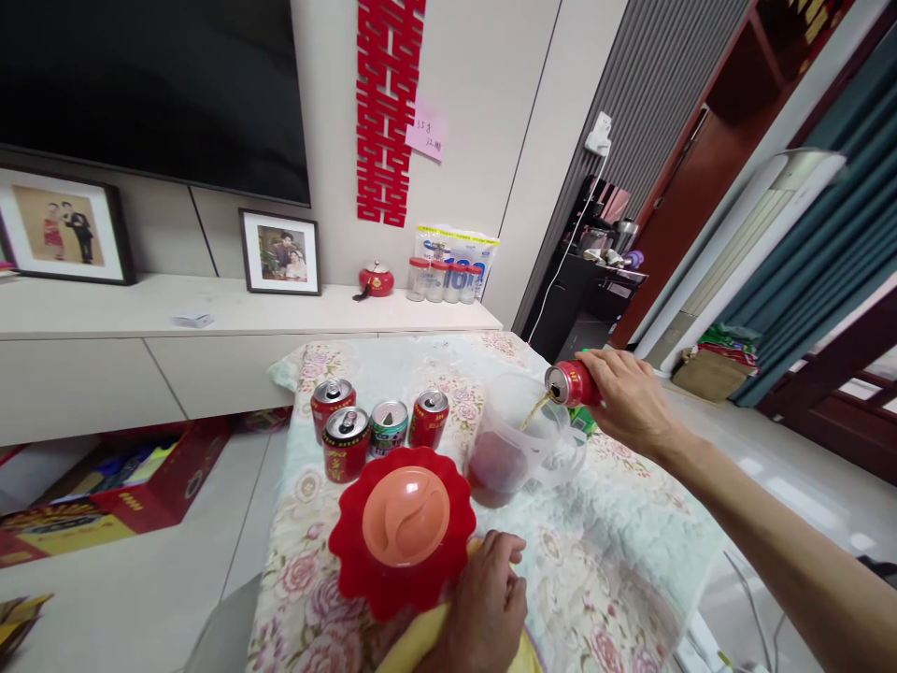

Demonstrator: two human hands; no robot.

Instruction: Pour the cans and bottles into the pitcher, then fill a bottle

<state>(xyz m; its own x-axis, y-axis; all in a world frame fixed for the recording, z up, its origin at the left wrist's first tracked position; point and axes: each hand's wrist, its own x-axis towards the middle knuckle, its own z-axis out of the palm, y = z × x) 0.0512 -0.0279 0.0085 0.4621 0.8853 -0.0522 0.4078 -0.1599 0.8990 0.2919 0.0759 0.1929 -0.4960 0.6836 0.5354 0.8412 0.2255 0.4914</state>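
Tilted in my right hand (631, 397) is a red drink can (576, 383), its mouth over a translucent pitcher (515, 397). A thin amber stream runs from the can into the pitcher, where dark liquid shows in the lower part. My left hand (487, 594) rests on the table beside a red scalloped dish (392, 594), its fingers loosely bent and apart, with nothing visible in them. Something yellow (417, 640), perhaps a cloth, lies under that wrist. On the dish sits an orange oval lid or box (406, 514).
Red cans (347, 444) and a green can (389, 425) stand behind the dish. A floral cloth (301, 561) covers the table. Beyond it, a white cabinet (336, 313) bears framed photos (281, 252), a red pot (377, 279) and red-lidded jars (435, 280). A green package (583, 422) is behind the pitcher.
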